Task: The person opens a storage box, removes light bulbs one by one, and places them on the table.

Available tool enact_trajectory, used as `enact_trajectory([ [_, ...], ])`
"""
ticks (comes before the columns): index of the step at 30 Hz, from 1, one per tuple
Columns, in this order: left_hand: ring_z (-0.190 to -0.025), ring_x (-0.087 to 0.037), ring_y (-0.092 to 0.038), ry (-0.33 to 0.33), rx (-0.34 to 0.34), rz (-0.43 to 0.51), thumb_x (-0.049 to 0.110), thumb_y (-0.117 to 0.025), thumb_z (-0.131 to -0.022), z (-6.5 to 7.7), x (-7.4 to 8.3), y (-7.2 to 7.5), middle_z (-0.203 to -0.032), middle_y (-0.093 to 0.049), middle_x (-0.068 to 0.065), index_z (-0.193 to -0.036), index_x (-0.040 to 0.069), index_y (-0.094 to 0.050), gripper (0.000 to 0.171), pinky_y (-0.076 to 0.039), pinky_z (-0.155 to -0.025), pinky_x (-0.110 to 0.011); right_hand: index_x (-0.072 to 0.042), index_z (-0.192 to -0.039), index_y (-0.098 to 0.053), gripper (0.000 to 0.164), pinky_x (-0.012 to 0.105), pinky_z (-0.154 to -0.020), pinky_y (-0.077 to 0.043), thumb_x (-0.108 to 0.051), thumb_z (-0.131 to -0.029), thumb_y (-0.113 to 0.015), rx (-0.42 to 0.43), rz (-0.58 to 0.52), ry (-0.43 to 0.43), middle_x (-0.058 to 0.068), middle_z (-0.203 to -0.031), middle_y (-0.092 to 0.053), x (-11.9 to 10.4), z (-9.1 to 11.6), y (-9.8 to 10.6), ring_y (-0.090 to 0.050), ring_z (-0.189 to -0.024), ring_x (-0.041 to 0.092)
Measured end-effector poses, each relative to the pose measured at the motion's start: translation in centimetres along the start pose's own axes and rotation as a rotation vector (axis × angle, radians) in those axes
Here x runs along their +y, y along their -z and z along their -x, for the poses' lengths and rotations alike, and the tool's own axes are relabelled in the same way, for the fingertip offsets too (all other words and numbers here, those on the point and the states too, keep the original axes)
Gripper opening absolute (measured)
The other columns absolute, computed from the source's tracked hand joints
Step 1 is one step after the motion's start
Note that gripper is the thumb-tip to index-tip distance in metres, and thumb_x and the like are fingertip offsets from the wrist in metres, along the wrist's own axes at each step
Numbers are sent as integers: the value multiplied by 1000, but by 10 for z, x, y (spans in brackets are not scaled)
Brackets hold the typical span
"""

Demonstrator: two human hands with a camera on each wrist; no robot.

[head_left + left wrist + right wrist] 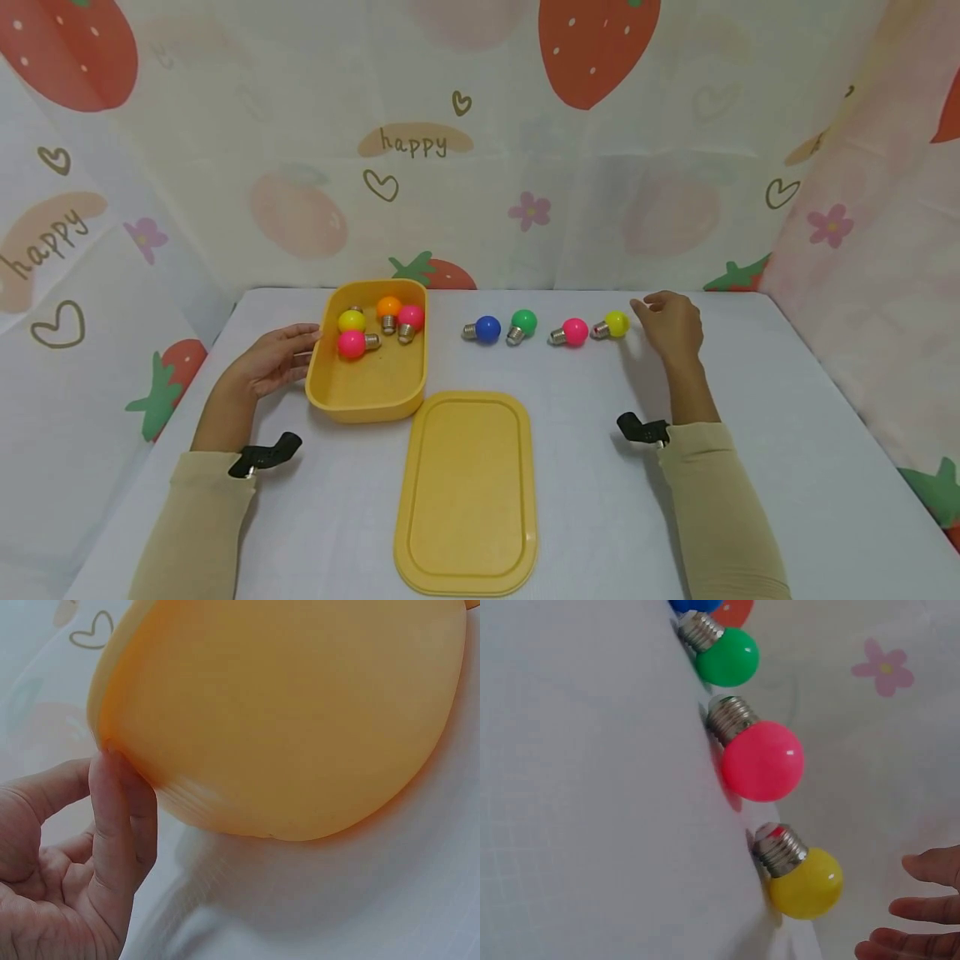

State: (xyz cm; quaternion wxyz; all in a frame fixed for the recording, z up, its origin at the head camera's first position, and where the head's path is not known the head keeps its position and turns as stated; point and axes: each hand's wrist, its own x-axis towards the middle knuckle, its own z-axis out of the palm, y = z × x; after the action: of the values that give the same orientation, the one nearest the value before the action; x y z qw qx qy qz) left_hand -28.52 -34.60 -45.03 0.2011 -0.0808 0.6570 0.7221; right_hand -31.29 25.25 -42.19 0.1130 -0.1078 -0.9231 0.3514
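Observation:
My left hand [279, 358] is at the left side of a yellow plastic box [367, 408], its fingertips touching the outer wall just under the rim in the left wrist view. Inside the box lie a yellow bulb [351, 322], an orange bulb [388, 307] and two pink bulbs. Holding nothing, my right hand [672, 327] hovers just right of a second yellow bulb [617, 323], which lies on the table. Its spread fingers [922, 907] stand apart from that bulb in the right wrist view.
Left of that bulb, a pink bulb [575, 332], a green bulb [523, 322] and a blue bulb [487, 329] lie in a row. A flat yellow lid [467, 492] rests in front, close to the box's corner. Printed cloth [570, 242] hangs behind the table.

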Motion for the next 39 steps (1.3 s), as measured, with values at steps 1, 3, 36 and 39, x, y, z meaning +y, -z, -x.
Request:
enact_trajectory([
  [1, -89, -14, -66, -1, -1, -3, 25, -62, -103, 0, 0, 0, -106, -68, 2, -130, 15, -50, 31, -60, -78, -26, 1, -128, -65, 48, 56, -91, -49, -38, -101, -60, 8, -3, 8, 24, -125, -66, -1, 0, 2, -60, -114, 42],
  [3, -90, -14, -66, -3, -3, -9, 25, -62, -103, -1, 0, 0, -106, -68, 2, -129, 16, -50, 31, -60, -79, -26, 1, -129, -65, 48, 57, -91, -49, -38, -101, -60, 7, -9, 15, 24, -126, -66, -4, 2, 4, -59, -115, 43],
  [36, -90, -15, -66, -6, -11, -4, 25, -62, -103, -1, 1, 0, -108, -68, 2, -138, 11, -45, 42, -60, -80, -26, -3, -127, -68, 43, 49, -79, -53, -36, -99, -65, -133, -7, 225, 19, -116, -70, -65, 31, -14, -66, -99, 36],
  [39, -88, -14, -66, -9, -7, -12, 27, -62, -103, -1, 0, 0, -107, -68, 2, -134, 13, -48, 37, -59, -78, -24, -4, -126, -68, 42, 48, -78, -54, -36, -98, -66, -160, 3, 256, 17, -115, -71, -71, 36, -21, -67, -98, 35],
])
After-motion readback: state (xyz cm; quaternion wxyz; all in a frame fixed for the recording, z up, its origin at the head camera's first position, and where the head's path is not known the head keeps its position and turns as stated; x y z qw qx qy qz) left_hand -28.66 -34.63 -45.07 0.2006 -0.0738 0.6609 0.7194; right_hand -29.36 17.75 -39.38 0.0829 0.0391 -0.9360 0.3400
